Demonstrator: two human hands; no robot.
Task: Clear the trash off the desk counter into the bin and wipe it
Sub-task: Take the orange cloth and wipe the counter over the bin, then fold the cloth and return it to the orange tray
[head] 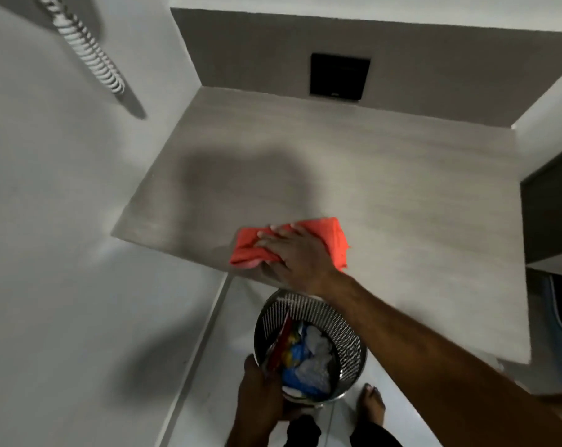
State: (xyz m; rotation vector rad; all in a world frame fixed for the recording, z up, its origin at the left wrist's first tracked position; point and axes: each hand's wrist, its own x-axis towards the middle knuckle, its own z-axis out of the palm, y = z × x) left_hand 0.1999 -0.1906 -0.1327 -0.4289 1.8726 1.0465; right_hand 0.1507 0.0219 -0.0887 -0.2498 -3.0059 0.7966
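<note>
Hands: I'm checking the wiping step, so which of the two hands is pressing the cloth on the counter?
The right hand, flat on the orange cloth near the counter edge. The left hand grips the mesh bin rim below.

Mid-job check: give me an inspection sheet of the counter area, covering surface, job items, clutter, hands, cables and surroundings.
Surface: grey wood-grain desk counter, no trash visible on it.
Job's things: folded orange-red cloth flat near the counter's front edge; perforated metal bin on the floor below, holding wrappers and crumpled paper.
Clutter: nothing seen.
Hands: right hand pressed flat on the cloth; left hand gripping the bin's rim.
Cables: white coiled cord against the left wall.
Surroundings: black wall plate behind the counter; pale floor; bare foot.
</note>
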